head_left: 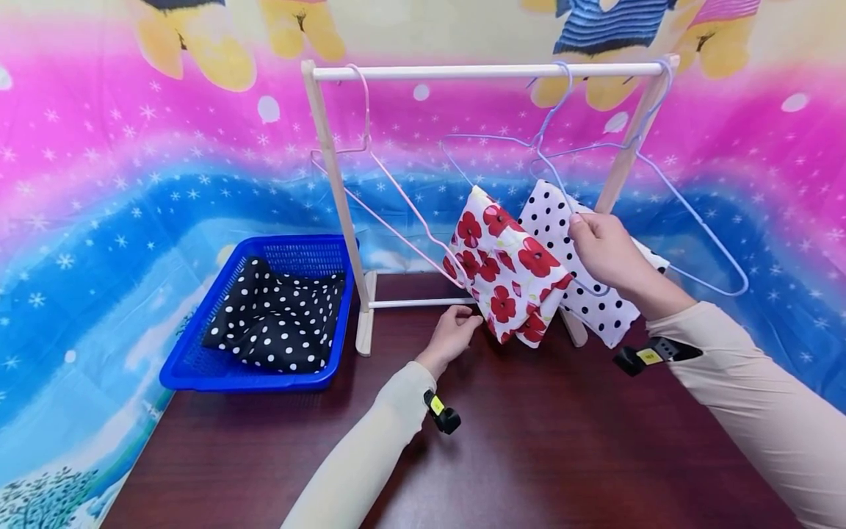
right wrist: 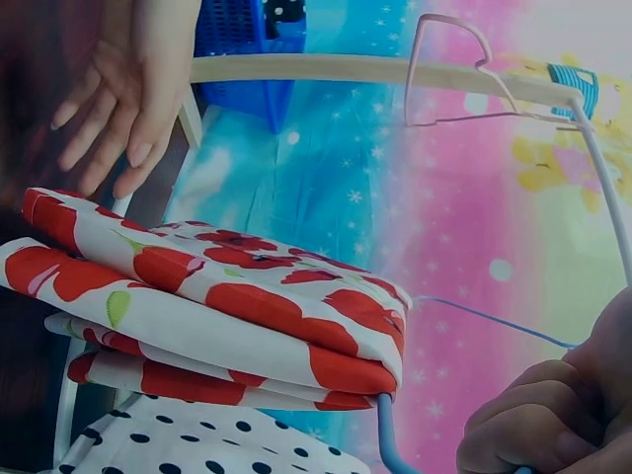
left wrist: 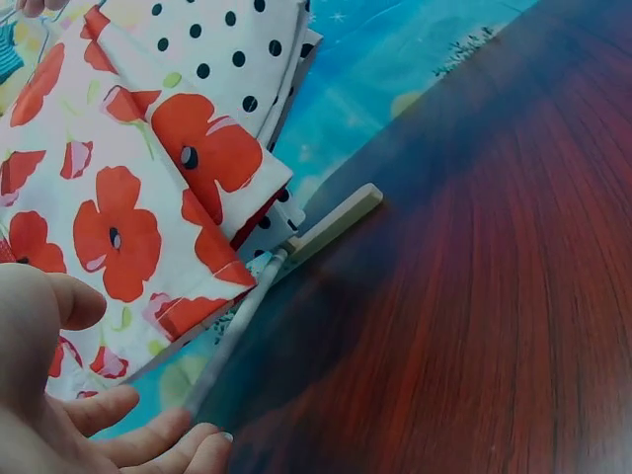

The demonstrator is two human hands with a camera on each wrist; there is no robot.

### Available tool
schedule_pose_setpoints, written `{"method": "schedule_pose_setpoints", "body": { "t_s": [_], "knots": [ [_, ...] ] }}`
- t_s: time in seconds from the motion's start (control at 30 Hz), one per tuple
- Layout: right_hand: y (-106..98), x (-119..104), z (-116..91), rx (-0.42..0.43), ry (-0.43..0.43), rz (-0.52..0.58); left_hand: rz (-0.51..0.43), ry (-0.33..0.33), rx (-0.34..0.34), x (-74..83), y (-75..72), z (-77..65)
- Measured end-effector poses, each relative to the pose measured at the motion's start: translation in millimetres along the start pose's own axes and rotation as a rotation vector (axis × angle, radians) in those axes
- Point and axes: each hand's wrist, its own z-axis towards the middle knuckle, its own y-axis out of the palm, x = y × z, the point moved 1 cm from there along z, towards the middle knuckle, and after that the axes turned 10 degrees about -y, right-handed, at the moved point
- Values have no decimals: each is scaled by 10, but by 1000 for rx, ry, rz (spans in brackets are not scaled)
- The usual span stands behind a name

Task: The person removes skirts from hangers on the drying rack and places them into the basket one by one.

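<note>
Toward the far edge of the desk (head_left: 529,426) stands a wooden rack (head_left: 429,73) carrying 3 hangers. The right hand (head_left: 604,250), fingers curled, pinches the sloping wire of the middle blue hanger (head_left: 540,139); over that hanger's lower bar hangs the floral cloth (head_left: 505,264), white with red flowers. The left hand (head_left: 451,339) is near the floral cloth's lower left edge, holding nothing, fingers loosely spread with the thumb apart. Just behind the floral cloth and to its right hangs the dotted white cloth (head_left: 604,316), under the right-end blue hanger (head_left: 637,143). The pink hanger (head_left: 367,110) hangs bare at the rack's left end. At the desk's far left corner, beside the rack, the blue basket (head_left: 254,383) holds a black cloth (head_left: 277,316) with white dots.
</note>
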Motion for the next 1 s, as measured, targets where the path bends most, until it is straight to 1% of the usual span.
{"method": "schedule_pose_setpoints", "body": {
  "t_s": [0.13, 0.37, 0.5, 0.63, 0.77, 0.9, 1.0],
  "knots": [
    [17, -12, 4, -10, 9, 27, -128, -66, -51, -25, 14, 60],
    [60, -44, 30, -43, 28, 82, -349, -178, -101, -50, 39, 160],
    [95, -60, 40, -57, 39, 121, -444, -224, -130, -57, 40, 182],
    [129, -76, 42, -76, 31, 149, -508, -257, -135, -85, 27, 197],
    [163, -120, 45, -84, 48, 171, -576, -273, -140, -77, 25, 214],
    [188, -171, 53, -114, 71, 214, -635, -275, -155, -47, 30, 215],
    [206, -201, 68, -150, 66, 258, -675, -267, -169, -35, 40, 211]
  ]
}}
